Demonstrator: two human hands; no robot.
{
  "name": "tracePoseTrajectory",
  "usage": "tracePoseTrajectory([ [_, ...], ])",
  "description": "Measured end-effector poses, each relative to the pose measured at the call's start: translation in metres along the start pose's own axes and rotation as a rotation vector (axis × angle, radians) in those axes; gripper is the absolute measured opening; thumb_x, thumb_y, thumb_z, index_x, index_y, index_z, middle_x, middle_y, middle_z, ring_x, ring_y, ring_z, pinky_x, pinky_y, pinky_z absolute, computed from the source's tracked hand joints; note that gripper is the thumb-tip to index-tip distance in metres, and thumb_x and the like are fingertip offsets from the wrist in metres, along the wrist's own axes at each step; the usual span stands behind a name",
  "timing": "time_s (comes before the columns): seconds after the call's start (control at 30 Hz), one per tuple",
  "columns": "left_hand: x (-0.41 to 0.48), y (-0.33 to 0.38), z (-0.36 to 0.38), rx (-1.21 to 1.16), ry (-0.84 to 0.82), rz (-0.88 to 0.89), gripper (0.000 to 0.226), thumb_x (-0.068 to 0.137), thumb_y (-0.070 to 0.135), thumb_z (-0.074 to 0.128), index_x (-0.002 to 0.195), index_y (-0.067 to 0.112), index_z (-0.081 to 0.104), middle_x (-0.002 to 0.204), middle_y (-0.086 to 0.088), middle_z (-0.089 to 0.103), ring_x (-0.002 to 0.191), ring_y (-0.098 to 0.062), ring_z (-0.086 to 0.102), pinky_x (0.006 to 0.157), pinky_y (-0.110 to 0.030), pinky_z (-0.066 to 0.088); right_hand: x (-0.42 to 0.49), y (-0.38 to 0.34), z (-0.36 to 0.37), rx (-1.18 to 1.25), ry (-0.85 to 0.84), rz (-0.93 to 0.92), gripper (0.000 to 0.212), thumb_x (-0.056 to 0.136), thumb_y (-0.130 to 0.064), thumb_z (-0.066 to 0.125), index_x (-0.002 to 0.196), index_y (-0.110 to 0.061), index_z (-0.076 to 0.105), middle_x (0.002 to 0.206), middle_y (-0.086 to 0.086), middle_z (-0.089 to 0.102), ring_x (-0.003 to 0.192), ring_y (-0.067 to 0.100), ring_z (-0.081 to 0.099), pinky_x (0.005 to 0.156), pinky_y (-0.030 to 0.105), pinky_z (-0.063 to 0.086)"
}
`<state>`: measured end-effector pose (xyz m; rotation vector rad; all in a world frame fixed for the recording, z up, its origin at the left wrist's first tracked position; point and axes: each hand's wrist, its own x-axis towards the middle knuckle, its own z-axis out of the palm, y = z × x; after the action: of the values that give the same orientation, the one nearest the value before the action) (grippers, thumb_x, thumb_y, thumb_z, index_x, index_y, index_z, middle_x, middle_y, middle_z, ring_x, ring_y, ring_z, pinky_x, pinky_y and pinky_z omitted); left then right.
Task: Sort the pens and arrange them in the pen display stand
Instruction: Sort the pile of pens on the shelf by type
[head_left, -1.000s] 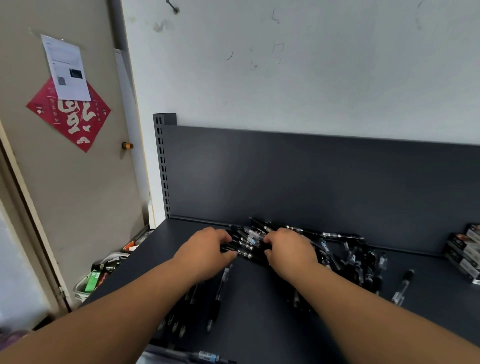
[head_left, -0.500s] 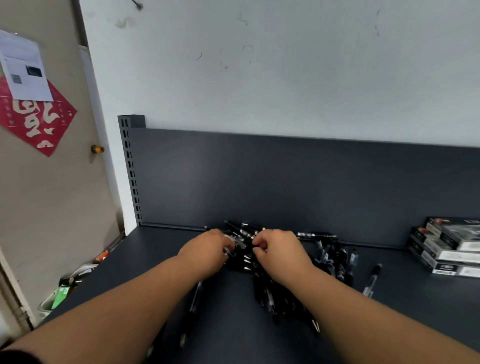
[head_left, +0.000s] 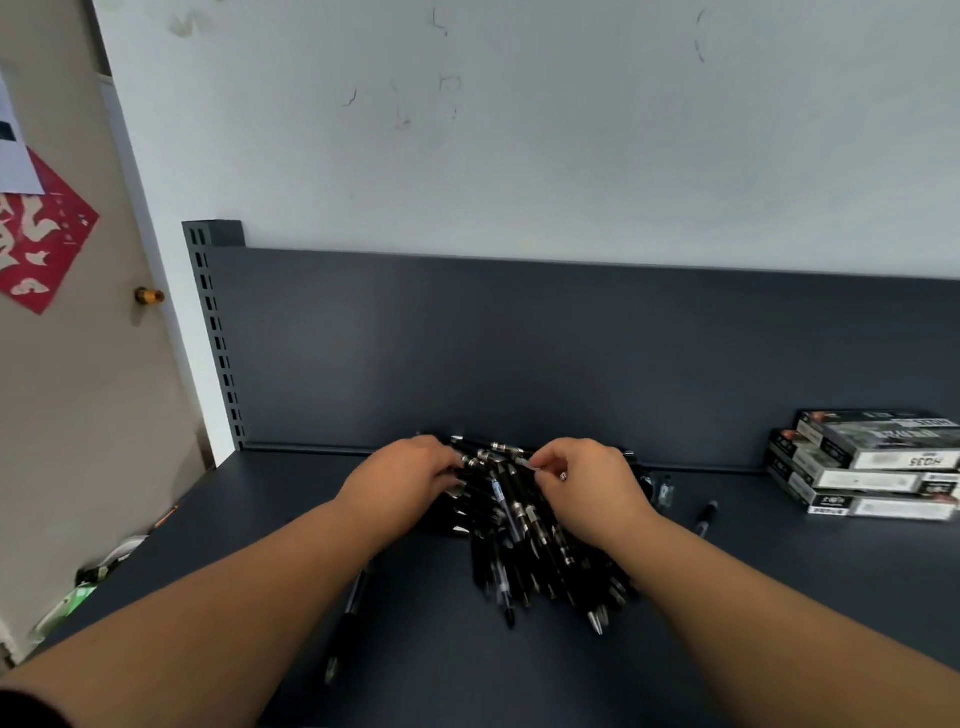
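Both hands are recorded, in the head view, at the far end of a heap of black pens (head_left: 519, 530). Fingers of the left hand (head_left: 410, 478) are curled over the pen ends on the heap's left side; a pinch on pen ends is held by the right hand (head_left: 587, 483). The heap is located on the dark shelf (head_left: 779, 597), just before its back panel (head_left: 519, 353). Long axes are run from panel toward the person, slightly fanned, with several metal tips noted at the near end. One loose pen (head_left: 706, 517) is noted apart on the right. Stacked boxes (head_left: 872, 467) are noted far right.
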<state>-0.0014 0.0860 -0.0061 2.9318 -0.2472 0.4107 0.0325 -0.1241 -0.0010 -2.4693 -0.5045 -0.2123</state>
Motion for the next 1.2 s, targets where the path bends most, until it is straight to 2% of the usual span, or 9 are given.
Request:
tracePoseTrajectory([
  [0.17,-0.007,0.021,-0.005,-0.145,0.28,0.093,0.023,0.094,0.032,0.057,0.114,0.028,0.067,0.107,0.008,0.065,0.102,-0.013,0.058,0.087,-0.031,0.048,-0.008,-0.004,0.003,-0.11,-0.064,-0.034,0.014,0.082,-0.04,0.069,0.093,-0.032,0.069,0.078,-0.016,0.058,0.083,0.007,0.058,0.076,0.027,0.051],
  [0.23,-0.008,0.026,-0.005,-0.26,0.354,0.105,0.022,0.092,0.025,0.061,0.112,0.024,0.069,0.101,0.008,0.066,0.094,-0.009,0.06,0.086,-0.023,0.048,-0.01,-0.008,0.008,-0.168,-0.091,-0.069,0.02,0.084,-0.042,0.066,0.102,-0.033,0.069,0.09,-0.015,0.052,0.095,0.01,0.056,0.08,0.027,0.048],
  [0.3,-0.01,0.03,-0.008,-0.369,0.402,0.081,0.023,0.091,0.017,0.063,0.113,0.022,0.07,0.096,0.012,0.062,0.086,0.001,0.057,0.082,-0.004,0.04,-0.009,-0.011,0.011,-0.214,-0.135,-0.079,0.027,0.087,-0.044,0.063,0.111,-0.034,0.068,0.108,-0.007,0.049,0.105,0.015,0.055,0.083,0.027,0.045],
  [0.4,-0.012,0.034,-0.01,-0.436,0.409,0.014,0.032,0.091,0.009,0.061,0.119,0.022,0.066,0.1,0.012,0.061,0.085,0.005,0.055,0.079,0.004,0.035,-0.003,-0.016,0.016,-0.264,-0.166,-0.06,0.034,0.088,-0.049,0.06,0.118,-0.035,0.064,0.121,-0.002,0.045,0.116,0.019,0.048,0.09,0.032,0.044],
  [0.5,-0.014,0.034,-0.009,-0.5,0.407,-0.057,0.034,0.091,0.009,0.062,0.122,0.023,0.064,0.103,0.011,0.065,0.086,0.005,0.057,0.079,0.004,0.036,0.004,-0.021,0.021,-0.316,-0.158,-0.041,0.039,0.088,-0.053,0.058,0.121,-0.033,0.063,0.127,0.0,0.044,0.122,0.021,0.041,0.097,0.036,0.041],
  [0.63,-0.016,0.033,-0.007,-0.632,0.424,-0.127,0.033,0.088,0.012,0.065,0.118,0.026,0.064,0.093,0.018,0.066,0.083,0.007,0.06,0.079,-0.004,0.043,0.009,-0.024,0.026,-0.372,-0.149,0.01,0.046,0.087,-0.06,0.054,0.119,-0.028,0.065,0.124,0.001,0.045,0.121,0.022,0.041,0.097,0.036,0.04],
  [0.8,-0.017,0.032,-0.006,-0.713,0.458,-0.158,0.029,0.086,0.01,0.069,0.107,0.029,0.064,0.091,0.017,0.068,0.086,0.007,0.062,0.078,-0.003,0.044,0.013,-0.023,0.033,-0.385,-0.114,0.041,0.038,0.088,-0.054,0.055,0.104,-0.023,0.07,0.119,0.0,0.048,0.116,0.022,0.044,0.097,0.037,0.041],
  [1.1,-0.016,0.038,-0.009,-0.759,0.445,-0.163,0.023,0.087,0.01,0.068,0.099,0.029,0.065,0.092,0.017,0.07,0.085,0.011,0.062,0.074,-0.002,0.044,0.007,-0.021,0.038,-0.428,-0.131,-0.013,0.039,0.087,-0.056,0.056,0.105,-0.024,0.069,0.132,-0.005,0.043,0.124,0.019,0.037,0.104,0.039,0.031],
  [1.2,-0.017,0.039,-0.009,-0.773,0.466,-0.166,0.023,0.087,0.009,0.067,0.099,0.028,0.066,0.092,0.016,0.07,0.086,0.01,0.062,0.075,-0.002,0.044,0.004,-0.019,0.041,-0.28,-0.079,-0.014,0.029,0.089,-0.049,0.057,0.099,-0.027,0.071,0.135,-0.008,0.044,0.126,0.017,0.037,0.104,0.036,0.029],
])
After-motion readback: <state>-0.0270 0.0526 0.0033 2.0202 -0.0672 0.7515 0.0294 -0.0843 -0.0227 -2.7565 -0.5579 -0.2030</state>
